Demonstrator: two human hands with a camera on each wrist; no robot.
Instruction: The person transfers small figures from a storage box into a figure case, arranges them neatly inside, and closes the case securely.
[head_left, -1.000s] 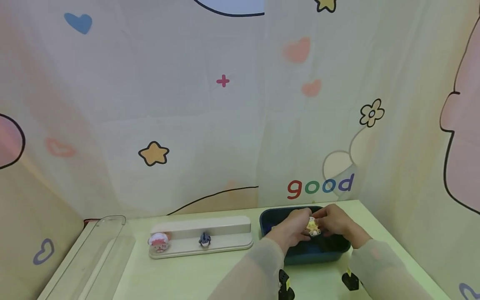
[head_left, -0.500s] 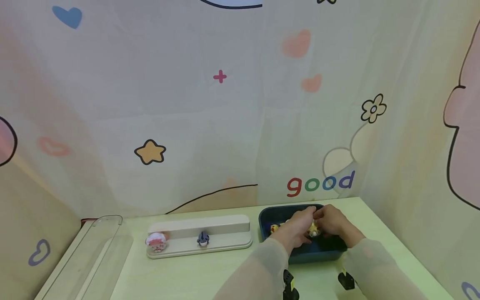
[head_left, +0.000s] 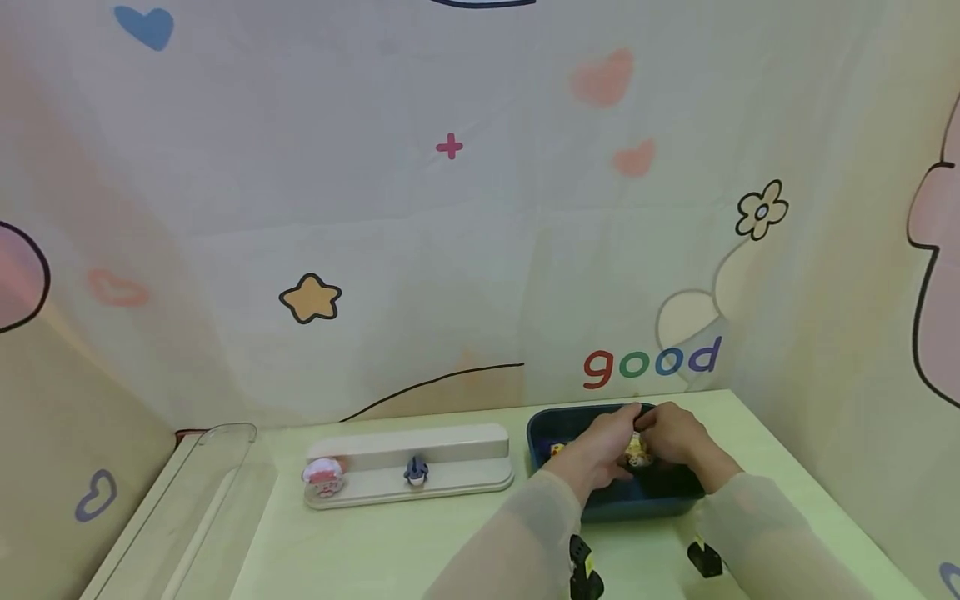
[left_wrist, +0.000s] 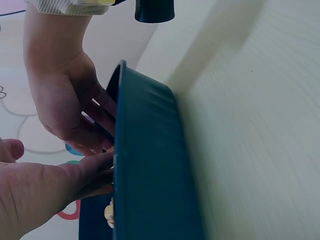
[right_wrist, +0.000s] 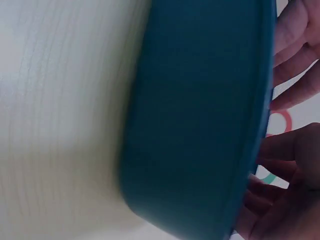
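Both hands are inside the dark blue plastic bin [head_left: 641, 508] at the right of the table. A small yellow toy figurine [head_left: 637, 452] shows between them. My left hand [head_left: 600, 446] holds it from the left, its fingers reaching under the figurine. From the right, my right hand [head_left: 677, 435] grips it with curled fingers, and the fingertips of the two hands meet close together at its top. The bin wall hides most of the figurine in the wrist views. Another small yellow figurine [head_left: 557, 449] lies in the left part of the bin.
Left of the bin is a long white stand [head_left: 465, 481] carrying a pink-and-white round toy [head_left: 324, 477] and a small blue figurine [head_left: 416, 471]. A clear plastic cover [head_left: 225, 500] lies at the table's left side. A patterned cloth hangs behind.
The yellow figurine has sunk slightly deeper between the hands, and the left hand has shifted a little to the right over the bin. The head view has tilted slightly.
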